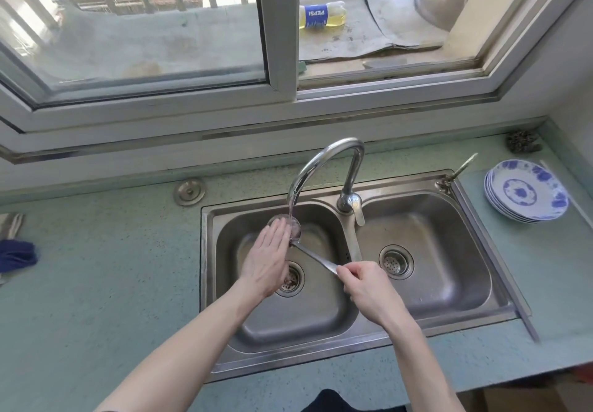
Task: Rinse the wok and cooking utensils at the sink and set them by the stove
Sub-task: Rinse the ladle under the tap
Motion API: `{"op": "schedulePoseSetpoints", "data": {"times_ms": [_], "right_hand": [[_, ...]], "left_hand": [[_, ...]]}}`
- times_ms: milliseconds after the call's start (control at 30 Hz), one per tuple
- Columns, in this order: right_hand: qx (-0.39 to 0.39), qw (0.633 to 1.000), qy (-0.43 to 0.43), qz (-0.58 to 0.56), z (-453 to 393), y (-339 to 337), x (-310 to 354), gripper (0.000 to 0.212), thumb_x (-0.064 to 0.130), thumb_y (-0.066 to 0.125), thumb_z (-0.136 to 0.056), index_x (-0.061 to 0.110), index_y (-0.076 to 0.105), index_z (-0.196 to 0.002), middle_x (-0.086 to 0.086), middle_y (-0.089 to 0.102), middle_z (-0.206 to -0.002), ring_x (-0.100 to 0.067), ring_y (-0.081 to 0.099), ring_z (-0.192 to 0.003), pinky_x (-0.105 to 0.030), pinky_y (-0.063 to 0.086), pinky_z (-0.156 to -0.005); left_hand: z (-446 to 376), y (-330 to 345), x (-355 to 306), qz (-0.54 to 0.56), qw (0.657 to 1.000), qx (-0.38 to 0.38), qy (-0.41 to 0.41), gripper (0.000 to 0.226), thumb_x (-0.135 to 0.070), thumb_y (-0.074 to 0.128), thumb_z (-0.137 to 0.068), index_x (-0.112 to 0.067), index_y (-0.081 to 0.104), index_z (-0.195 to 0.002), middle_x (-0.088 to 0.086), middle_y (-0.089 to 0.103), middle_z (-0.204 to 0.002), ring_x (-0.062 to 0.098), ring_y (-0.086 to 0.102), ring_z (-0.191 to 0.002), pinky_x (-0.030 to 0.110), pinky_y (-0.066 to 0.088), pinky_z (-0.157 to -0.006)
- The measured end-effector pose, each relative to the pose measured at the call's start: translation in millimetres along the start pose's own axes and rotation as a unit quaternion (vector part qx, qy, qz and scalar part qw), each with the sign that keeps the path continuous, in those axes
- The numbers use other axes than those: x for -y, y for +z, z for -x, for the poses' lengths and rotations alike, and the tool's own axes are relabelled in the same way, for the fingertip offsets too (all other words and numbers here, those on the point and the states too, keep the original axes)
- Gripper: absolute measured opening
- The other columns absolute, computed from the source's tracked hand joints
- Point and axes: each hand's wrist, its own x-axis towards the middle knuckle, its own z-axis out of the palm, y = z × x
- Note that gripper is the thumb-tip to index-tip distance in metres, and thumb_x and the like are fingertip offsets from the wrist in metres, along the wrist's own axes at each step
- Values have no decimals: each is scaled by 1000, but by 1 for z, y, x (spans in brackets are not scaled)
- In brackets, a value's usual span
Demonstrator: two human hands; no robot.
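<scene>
While wet, shiny steel ladle (308,252).

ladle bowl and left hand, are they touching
Touching. The head view shows the left hand laid flat with its fingers over the ladle bowl under the faucet stream.

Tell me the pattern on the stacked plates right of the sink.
White with blue floral print, clearest in the head view: plates.

Bright daylight from window (160,26) at 12 o'clock; soft shadows, glare on tap (324,161) and sink (449,228). Wide-angle bending at edges, slight softness overall.
</scene>
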Motion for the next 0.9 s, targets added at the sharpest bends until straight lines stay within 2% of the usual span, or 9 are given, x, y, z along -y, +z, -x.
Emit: {"op": "schedulePoseSetpoints", "data": {"times_ms": [133,233,333,500,567,633,733,833,900], "right_hand": [[-14,1000,-5,-10,0,7,11,47,33,55,-102,12,44,-63,-4,50,-57,-20,38,-59,-36,32,-59],[-43,999,-7,-14,1,11,15,45,33,56,-103,5,54,-68,-15,60,-65,-32,50,-65,-41,39,-62],[-50,999,3,-19,3,12,13,45,34,56,-103,6,55,-68,-14,63,-68,-36,57,-72,-40,42,-64],[-10,999,18,-29,4,8,10,41,36,57,-101,4,63,-77,0,53,-58,-18,46,-60,-34,37,-60],[-11,999,9,-35,5,9,13,40,36,56,-102,4,68,-81,0,53,-58,-16,46,-59,-35,39,-60],[-29,999,-6,-40,6,13,18,41,36,54,-103,4,68,-82,-10,58,-62,-17,48,-60,-39,45,-62],[-51,998,-13,-32,8,24,23,41,33,53,-105,5,66,-79,-10,60,-64,-20,49,-62,-42,45,-64],[-65,997,-2,-48,11,33,23,41,32,52,-105,3,63,-78,-15,60,-67,-21,45,-61,-40,41,-62],[-69,996,0,-52,13,34,21,40,30,52,-104,1,61,-78,-18,58,-68,-20,42,-60,-38,37,-61]], "left_hand": [[-11,-20,-7,45,998,21,-50,93,-42,59,-88,-2,18,-161,19,12,-170,33,13,-158,46,13,-128],[-12,-25,-23,152,988,15,-20,89,-41,57,-91,-4,18,-162,15,19,-169,28,20,-156,39,16,-127],[-10,-27,-24,221,975,-3,3,89,-40,61,-90,-5,20,-161,14,28,-166,28,31,-152,37,26,-124],[-11,-21,18,52,996,0,66,94,-32,62,-89,-3,11,-163,16,12,-170,29,17,-157,41,13,-129],[-11,-26,20,11,999,17,45,95,-30,58,-92,-4,0,-163,14,-3,-171,28,4,-159,42,7,-129],[-11,-33,9,13,999,29,-8,97,-35,56,-94,-4,-6,-162,14,-9,-171,28,-2,-159,41,5,-129],[-14,-40,-17,128,987,38,-89,99,-47,58,-92,-4,5,-163,15,2,-172,27,6,-159,38,9,-129],[-17,-43,-38,232,965,40,-114,94,-43,60,-89,-4,14,-162,13,13,-171,24,10,-158,37,9,-128],[-16,-44,-40,250,962,32,-108,92,-41,61,-90,-5,15,-162,11,15,-170,23,11,-158,36,9,-128]]}}
